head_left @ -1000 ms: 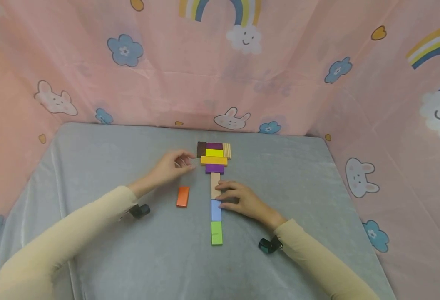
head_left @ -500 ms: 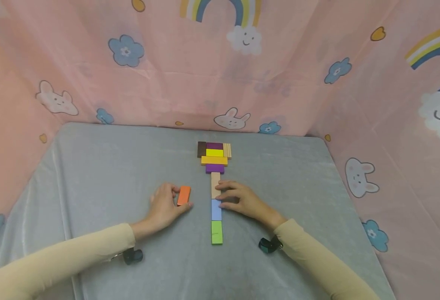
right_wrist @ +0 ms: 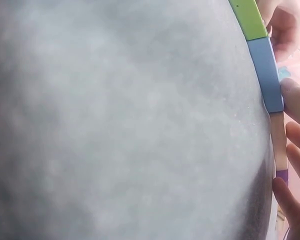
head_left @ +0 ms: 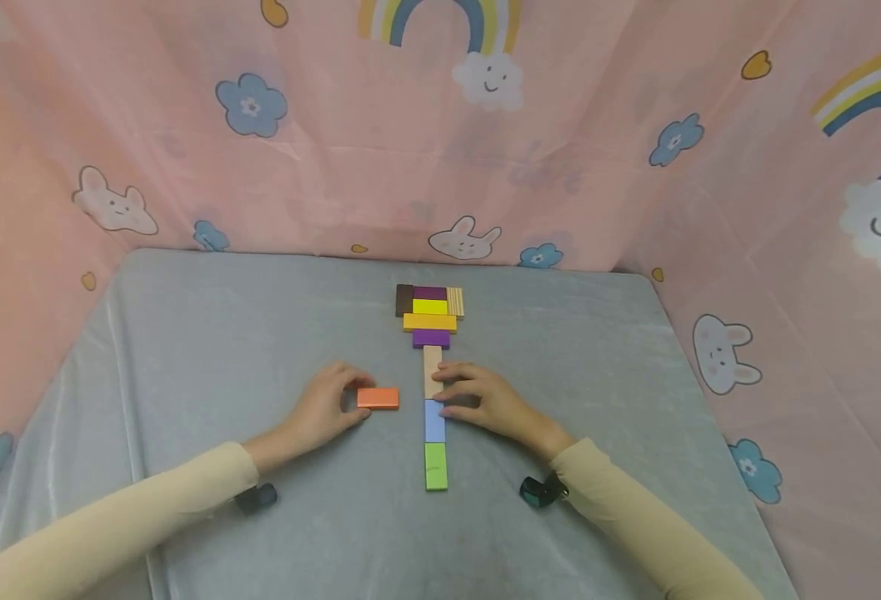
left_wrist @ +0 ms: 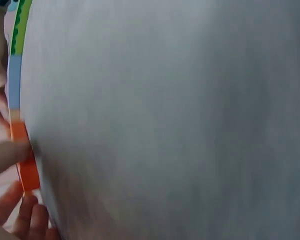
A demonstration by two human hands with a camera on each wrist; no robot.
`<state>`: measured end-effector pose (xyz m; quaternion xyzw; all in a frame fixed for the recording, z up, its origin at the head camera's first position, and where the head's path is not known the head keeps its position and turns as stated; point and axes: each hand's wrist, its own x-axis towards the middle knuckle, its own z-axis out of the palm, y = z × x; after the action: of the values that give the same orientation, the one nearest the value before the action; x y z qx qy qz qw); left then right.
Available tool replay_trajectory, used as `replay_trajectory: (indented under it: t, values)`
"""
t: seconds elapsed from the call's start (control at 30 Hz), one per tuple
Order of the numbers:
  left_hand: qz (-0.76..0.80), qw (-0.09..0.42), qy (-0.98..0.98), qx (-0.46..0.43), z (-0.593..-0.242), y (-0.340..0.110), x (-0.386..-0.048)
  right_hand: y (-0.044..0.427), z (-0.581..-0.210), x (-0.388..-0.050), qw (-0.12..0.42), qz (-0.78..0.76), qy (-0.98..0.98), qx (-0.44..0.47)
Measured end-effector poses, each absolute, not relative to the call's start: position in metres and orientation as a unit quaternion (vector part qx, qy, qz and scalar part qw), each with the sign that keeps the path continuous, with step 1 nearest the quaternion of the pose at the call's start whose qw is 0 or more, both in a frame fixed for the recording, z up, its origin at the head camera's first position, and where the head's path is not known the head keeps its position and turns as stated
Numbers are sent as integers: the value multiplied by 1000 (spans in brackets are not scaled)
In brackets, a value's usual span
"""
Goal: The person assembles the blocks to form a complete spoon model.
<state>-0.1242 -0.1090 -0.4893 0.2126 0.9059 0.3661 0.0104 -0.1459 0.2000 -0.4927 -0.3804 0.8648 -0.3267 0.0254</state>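
An orange block (head_left: 378,398) lies crosswise, left of the column of blocks, its left end pinched between the thumb and fingers of my left hand (head_left: 327,404). In the left wrist view the thumb crosses the orange block (left_wrist: 30,172). My right hand (head_left: 488,400) rests against the right side of the column, fingertips on the natural wood block (head_left: 431,367) and thumb by the blue block (head_left: 434,421). Below these sits a green block (head_left: 436,467). In the right wrist view the fingers lie along the blue block (right_wrist: 266,75) and the wood block (right_wrist: 278,140).
Above the column lie a purple block (head_left: 431,339) and a wide amber block (head_left: 429,322). Beyond them are a yellow block (head_left: 429,307), dark purple block (head_left: 430,292), dark brown block (head_left: 404,300) and striped block (head_left: 455,302). A grey cloth (head_left: 560,350) covers the table; a pink curtain (head_left: 350,167) hangs behind.
My left hand came down from beside the upper blocks, took hold of the orange block and turned it from lengthwise to crosswise. My right hand stays put on the column.
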Motion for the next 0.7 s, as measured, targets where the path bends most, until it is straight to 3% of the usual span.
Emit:
replay_trajectory:
  t: [0.7]
  values:
    - [328,44,907,260,-475,-116,-144,200,-491,-145,45,-322,873,-364]
